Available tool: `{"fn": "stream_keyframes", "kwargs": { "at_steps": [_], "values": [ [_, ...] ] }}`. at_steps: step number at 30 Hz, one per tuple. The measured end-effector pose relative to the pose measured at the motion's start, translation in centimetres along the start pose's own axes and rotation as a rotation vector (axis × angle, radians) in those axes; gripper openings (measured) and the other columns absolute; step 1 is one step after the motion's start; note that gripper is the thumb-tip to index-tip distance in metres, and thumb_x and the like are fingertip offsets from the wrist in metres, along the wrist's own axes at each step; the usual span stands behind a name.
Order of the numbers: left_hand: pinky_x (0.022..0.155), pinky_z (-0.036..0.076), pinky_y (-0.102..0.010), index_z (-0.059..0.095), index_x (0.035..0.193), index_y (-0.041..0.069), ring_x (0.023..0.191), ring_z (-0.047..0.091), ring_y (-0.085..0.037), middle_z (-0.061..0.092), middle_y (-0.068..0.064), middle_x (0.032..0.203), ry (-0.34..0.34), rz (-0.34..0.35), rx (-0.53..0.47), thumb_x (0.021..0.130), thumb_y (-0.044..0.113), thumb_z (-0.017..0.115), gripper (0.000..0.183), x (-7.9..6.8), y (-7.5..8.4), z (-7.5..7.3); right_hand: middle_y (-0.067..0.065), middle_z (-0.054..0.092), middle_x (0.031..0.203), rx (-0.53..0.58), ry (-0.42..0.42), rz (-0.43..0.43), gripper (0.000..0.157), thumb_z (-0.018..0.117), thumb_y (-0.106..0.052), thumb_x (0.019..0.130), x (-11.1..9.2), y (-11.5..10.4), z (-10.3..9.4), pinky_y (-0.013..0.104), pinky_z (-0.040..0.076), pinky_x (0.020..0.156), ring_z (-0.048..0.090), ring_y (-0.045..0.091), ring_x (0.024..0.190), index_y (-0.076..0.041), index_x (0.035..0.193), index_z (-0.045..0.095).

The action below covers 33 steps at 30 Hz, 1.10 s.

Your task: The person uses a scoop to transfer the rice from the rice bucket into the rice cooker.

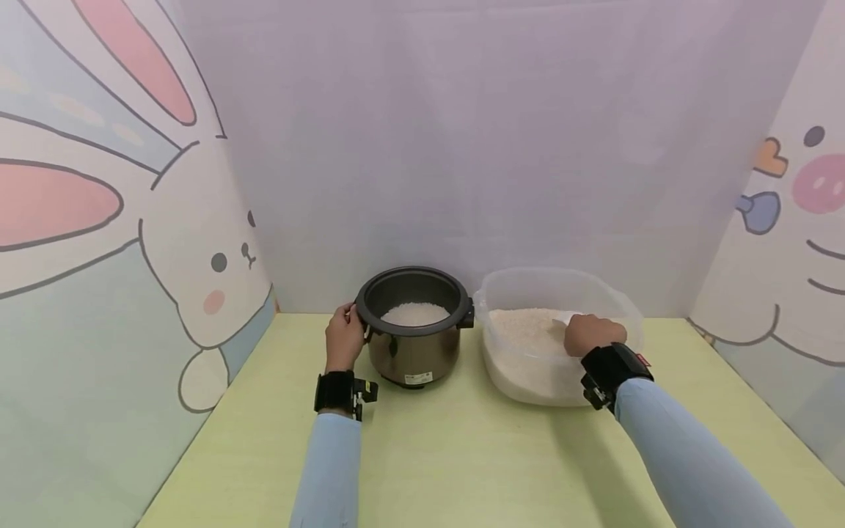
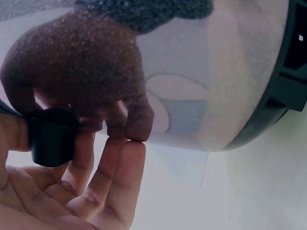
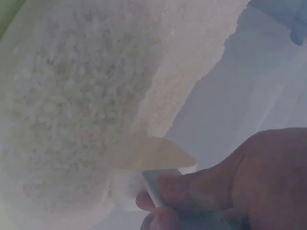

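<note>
i remotely watch the left hand (image 1: 345,341) grip the handle (image 2: 53,139) of the pot (image 1: 414,353) beside it, the right hand (image 1: 594,337) pinching a scoop (image 3: 153,155) at the rice (image 1: 524,330) below.

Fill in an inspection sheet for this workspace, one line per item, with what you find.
Surface: pale yellow-green table.
Job's things: open dark pot with rice inside; translucent tub, also holding rice, to its right; white scoop.
Clutter: nothing seen.
Left grip: holds the pot's side handle.
Right grip: holds the scoop inside the tub.
Cables: nothing seen.
Surroundings: plain light backdrop; side panels with cartoon animals, a rabbit at left.
</note>
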<state>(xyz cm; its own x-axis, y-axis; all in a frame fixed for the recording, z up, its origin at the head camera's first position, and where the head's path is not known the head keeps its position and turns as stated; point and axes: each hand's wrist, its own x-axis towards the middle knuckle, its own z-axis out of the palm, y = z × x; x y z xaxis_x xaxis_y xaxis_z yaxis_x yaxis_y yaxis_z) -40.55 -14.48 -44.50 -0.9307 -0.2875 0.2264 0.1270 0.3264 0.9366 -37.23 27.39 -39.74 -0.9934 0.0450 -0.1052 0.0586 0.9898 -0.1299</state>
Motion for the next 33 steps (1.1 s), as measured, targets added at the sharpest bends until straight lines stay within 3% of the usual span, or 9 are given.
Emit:
{"fn": "stream_keyframes", "kwargs": {
  "at_steps": [5,10,15,19,27,33],
  "values": [
    [0.062,0.048,-0.029,0.056,0.14,-0.002,0.079,0.058,-0.024,0.064,-0.017,0.1,0.0,0.008,0.003,0.112,0.029,0.041,0.044,0.1,0.1,0.1,0.001,0.043,0.062,0.05,-0.051,-0.049,0.028,0.047,-0.013,0.098,0.8,1.0,0.7,0.037,0.034,0.055,0.042,0.018,0.056,-0.011,0.071,0.056],
    [0.062,0.048,-0.029,0.056,0.139,-0.002,0.079,0.058,-0.024,0.064,-0.017,0.1,0.006,0.02,0.002,0.112,0.03,0.041,0.044,0.3,0.1,0.1,-0.004,0.029,0.058,0.1,-0.09,-0.115,0.041,0.047,-0.02,0.101,0.5,0.7,0.0,0.032,0.028,0.054,0.03,0.014,0.055,-0.019,0.061,0.039],
    [0.064,0.05,-0.029,0.056,0.14,-0.001,0.081,0.058,-0.024,0.063,-0.017,0.1,-0.002,0.002,-0.001,0.112,0.03,0.041,0.044,0.3,0.2,0.2,-0.005,0.026,0.061,0.121,-0.135,-0.225,0.034,0.045,-0.008,0.095,0.2,0.6,-0.2,0.031,0.028,0.057,0.026,0.013,0.057,-0.018,0.063,0.039],
    [0.066,0.051,-0.03,0.055,0.14,-0.001,0.083,0.059,-0.025,0.063,-0.017,0.102,-0.002,-0.001,-0.003,0.112,0.03,0.04,0.045,0.1,0.3,0.2,-0.005,0.022,0.062,0.118,-0.164,-0.326,0.037,0.044,-0.01,0.097,0.4,0.5,-0.3,0.031,0.025,0.059,0.02,0.012,0.059,-0.019,0.063,0.032],
    [0.064,0.052,-0.032,0.055,0.138,-0.004,0.081,0.059,-0.024,0.063,-0.017,0.099,0.016,0.011,-0.005,0.112,0.028,0.041,0.044,0.1,0.1,0.2,0.001,0.04,0.071,0.086,-0.142,-0.39,0.025,0.053,-0.012,0.096,0.2,0.1,-0.7,0.033,0.032,0.064,0.035,0.015,0.063,-0.01,0.071,0.05],
    [0.065,0.05,-0.032,0.055,0.14,-0.002,0.084,0.06,-0.026,0.064,-0.019,0.104,0.012,-0.003,0.008,0.112,0.03,0.042,0.045,0.1,0.0,0.2,-0.005,0.026,0.065,0.125,-0.147,-0.452,0.037,0.054,-0.01,0.095,0.6,0.0,-0.3,0.03,0.026,0.06,0.026,0.012,0.06,-0.019,0.065,0.036]
  ]
}}
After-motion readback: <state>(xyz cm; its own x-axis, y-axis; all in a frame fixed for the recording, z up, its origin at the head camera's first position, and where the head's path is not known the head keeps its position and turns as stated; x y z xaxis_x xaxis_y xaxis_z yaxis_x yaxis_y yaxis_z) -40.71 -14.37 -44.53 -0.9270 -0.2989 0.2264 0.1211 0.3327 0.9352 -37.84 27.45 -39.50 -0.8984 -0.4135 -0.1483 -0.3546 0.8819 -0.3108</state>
